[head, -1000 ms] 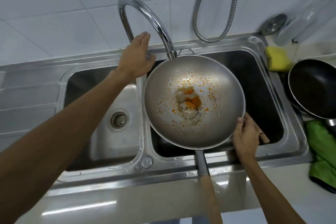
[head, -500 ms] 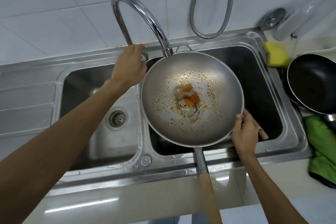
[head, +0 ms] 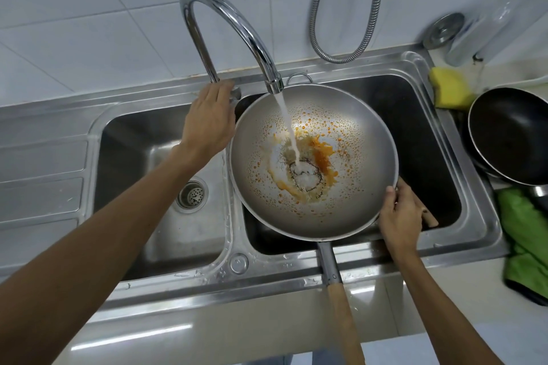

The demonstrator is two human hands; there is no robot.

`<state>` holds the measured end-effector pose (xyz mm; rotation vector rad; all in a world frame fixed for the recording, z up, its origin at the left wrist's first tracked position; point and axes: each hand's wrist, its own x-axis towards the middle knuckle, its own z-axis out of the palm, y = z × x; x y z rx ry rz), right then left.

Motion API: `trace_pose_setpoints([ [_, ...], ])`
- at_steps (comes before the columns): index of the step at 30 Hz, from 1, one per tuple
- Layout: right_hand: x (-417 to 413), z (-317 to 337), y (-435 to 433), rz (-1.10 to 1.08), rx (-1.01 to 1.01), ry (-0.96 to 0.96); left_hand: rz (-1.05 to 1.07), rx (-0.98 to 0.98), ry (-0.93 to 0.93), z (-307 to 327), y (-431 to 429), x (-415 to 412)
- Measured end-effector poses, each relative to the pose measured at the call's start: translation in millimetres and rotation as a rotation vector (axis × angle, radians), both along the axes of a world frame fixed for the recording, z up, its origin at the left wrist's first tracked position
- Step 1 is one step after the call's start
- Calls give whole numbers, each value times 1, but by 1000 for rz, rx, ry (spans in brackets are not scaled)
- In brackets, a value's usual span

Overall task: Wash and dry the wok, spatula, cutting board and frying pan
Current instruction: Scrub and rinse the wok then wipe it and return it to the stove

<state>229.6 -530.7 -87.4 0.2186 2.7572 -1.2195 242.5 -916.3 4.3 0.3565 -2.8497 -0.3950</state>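
While water (head: pixel 289 127) streams from the tap (head: pixel 237 35) into the wok (head: pixel 314 163), the right hand (head: pixel 398 210) pinches its near-right rim, thumb over the edge, holding it above the right basin of the sink (head: pixel 477 201). The left hand (head: pixel 207 124) lies over the tap's lever; clasping or merely pressing, I cannot tell. Inside the wok: orange oily residue, beaded droplets, a frothing pool at the bottom. That's stiff metal, likely heavy, heavier as it fills, and the wet rim looks slippery. The wooden handle (head: pixel 345 323) jutting over the sink's front edge seems the safer hold. On the desk to the right, the dark frying pan (head: pixel 513 136) sits near a yellow sponge (head: pixel 449 87) and a green cloth (head: pixel 525 234).
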Motion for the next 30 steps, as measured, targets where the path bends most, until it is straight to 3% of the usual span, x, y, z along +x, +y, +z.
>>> trace_pose_setpoints([
  [15, 1, -1, -2, -14, 17, 10, -12, -6, -64, -11, -5, 6],
  [22, 2, 4, -3, 0, -8, 0, -100, -102, -36, -23, -5, 29],
  [30, 2, 4, -1, 25, -1, 1, -169, -162, -138, -22, -13, 38],
])
